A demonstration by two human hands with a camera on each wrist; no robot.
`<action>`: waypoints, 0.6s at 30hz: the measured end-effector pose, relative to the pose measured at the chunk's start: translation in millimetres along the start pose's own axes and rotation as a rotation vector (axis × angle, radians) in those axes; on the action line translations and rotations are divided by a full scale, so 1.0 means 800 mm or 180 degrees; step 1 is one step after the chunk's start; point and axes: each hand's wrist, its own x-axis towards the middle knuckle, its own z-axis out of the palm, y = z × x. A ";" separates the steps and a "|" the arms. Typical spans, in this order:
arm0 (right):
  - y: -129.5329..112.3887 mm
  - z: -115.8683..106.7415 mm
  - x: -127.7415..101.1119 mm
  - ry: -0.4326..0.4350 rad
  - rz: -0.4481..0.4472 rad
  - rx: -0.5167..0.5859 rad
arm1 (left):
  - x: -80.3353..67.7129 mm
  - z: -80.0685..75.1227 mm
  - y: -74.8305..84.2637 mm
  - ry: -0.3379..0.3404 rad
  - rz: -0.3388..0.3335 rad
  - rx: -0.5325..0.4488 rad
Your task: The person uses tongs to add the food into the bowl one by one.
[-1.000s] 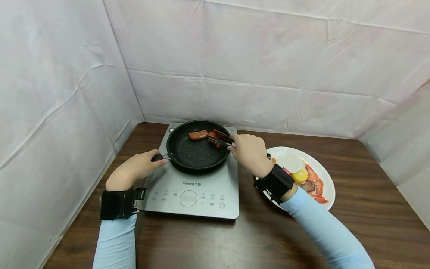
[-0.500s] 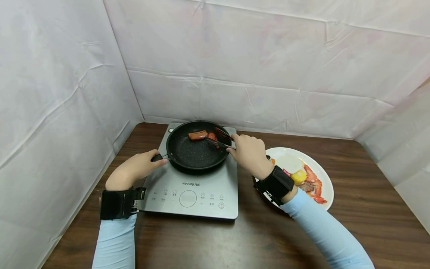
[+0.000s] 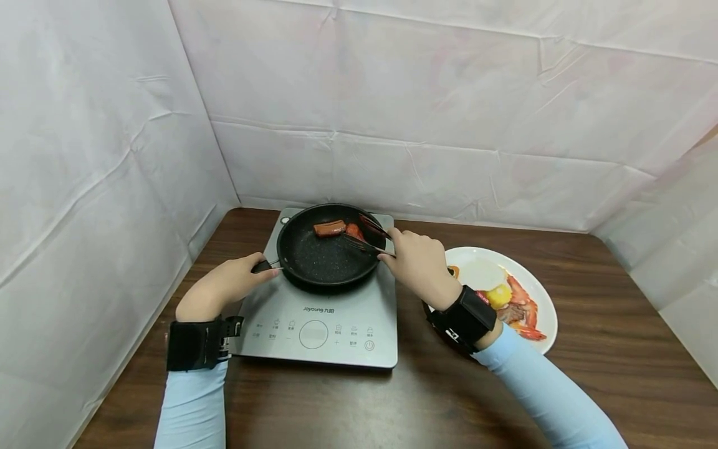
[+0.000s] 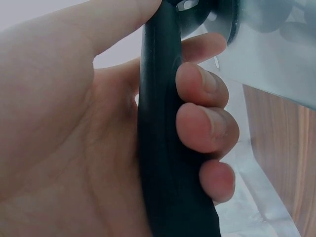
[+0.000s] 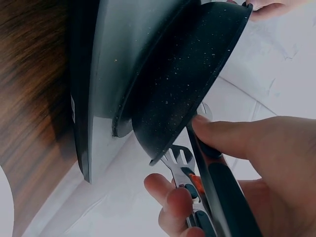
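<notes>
Black speckled pan [image 3: 328, 252], two reddish-brown pieces [image 3: 330, 228] inside.

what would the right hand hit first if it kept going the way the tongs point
Probably the reddish food piece in the pan: the right hand aims its tongs at it, open around or just beside it. The sausage lies beyond.

- Worktop [image 3: 617, 349]: dark brown wood-grain surface, set into a corner of the enclosure.
- Back wall [image 3: 449, 125]: covered with creased white sheeting showing fold lines.
- Left wall [image 3: 95, 187]: same white sheeting, meeting the back wall at a corner.
- Right side panel [image 3: 690, 249]: white sheeting, angled inward.
- Light: even and diffuse, shadows soft.
</notes>
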 end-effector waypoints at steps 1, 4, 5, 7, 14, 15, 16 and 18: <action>0.000 -0.001 -0.001 0.0003 0.0006 0.0001 | 0.000 0.000 0.000 0.0004 0.0004 0.0013; 0.002 -0.004 -0.006 -0.0034 0.0060 0.0026 | 0.001 0.000 -0.002 -0.0028 -0.0015 0.0020; 0.002 -0.005 -0.008 -0.0059 0.0083 0.0036 | 0.001 0.000 -0.002 -0.0039 -0.0024 0.0013; 0.003 -0.007 -0.013 -0.0096 0.0123 0.0071 | 0.000 0.000 -0.003 -0.0047 -0.0025 0.0020; 0.009 -0.019 -0.029 -0.0248 0.0212 0.0144 | -0.001 -0.001 -0.005 -0.0011 -0.0005 0.0025; 0.010 -0.021 -0.031 -0.0278 0.0233 0.0166 | 0.000 -0.001 -0.005 -0.0012 -0.0012 0.0025; 0.011 -0.023 -0.032 -0.0306 0.0251 0.0191 | 0.000 0.000 -0.006 -0.0012 -0.0016 0.0034; 0.015 -0.026 -0.036 -0.0363 0.0289 0.0237 | 0.001 0.000 -0.007 -0.0002 -0.0037 0.0049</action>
